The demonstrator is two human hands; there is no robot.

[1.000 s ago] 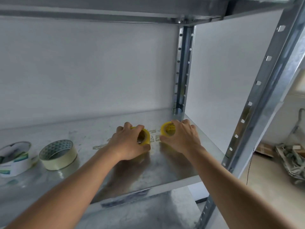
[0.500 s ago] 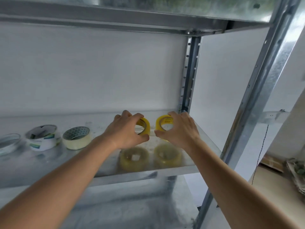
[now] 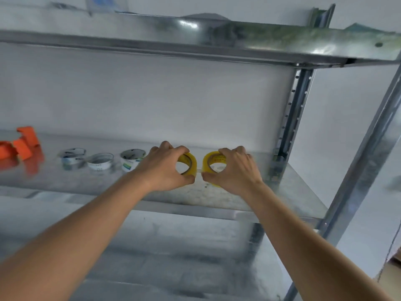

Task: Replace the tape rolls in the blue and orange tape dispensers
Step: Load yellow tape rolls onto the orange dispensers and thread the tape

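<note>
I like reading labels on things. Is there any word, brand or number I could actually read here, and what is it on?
None can be read.
Right yellow tape roll: reddish print on its core, too small.
Three white tape rolls: dark and green marks, blurred.
Left yellow tape roll, orange dispenser: no print visible.

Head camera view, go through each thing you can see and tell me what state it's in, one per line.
Left hand: grips the left yellow tape roll.
Right hand: grips the right yellow tape roll.
Left yellow tape roll: on edge, held.
Right yellow tape roll: on edge, held.
Three pale tape rolls: lying flat on the shelf.
Orange tape dispenser: on the shelf, untouched.
Shelf: bearing everything.
</note>
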